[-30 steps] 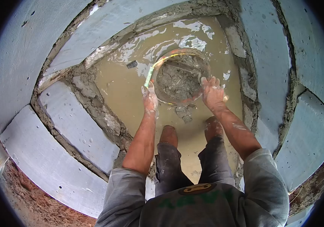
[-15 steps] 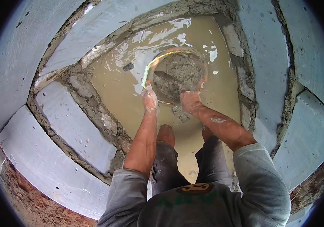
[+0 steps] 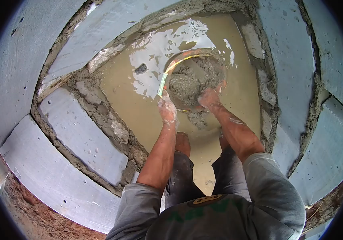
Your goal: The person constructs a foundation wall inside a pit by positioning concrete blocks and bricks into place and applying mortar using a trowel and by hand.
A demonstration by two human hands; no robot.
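Note:
A round bucket [image 3: 224,82] with an orange rim sits in muddy water in front of me, holding wet grey mortar [image 3: 185,84]. Its yellow handle, with a pale green grip [image 3: 162,84], lies along the left side of the rim. My left hand [image 3: 167,109] is closed at the near-left rim, just below that grip. At the near-right part of the bucket, my right hand [image 3: 210,99] forms a fist against the mortar. Whatever it grips is hidden. A lump of mortar [image 3: 198,119] shows outside the near rim.
Grey block walls [image 3: 83,134] with rough mortar joints surround the muddy water [image 3: 129,108] on the left, back and right [image 3: 287,72]. A small dark stone [image 3: 141,69] pokes out left of the bucket. My legs [image 3: 182,146] stand in the water.
My right hand has shifted right and slightly up. A dark pointed shape in the mortar has gone from sight, and the mortar's left side now looks heaped. My left hand stays at the rim.

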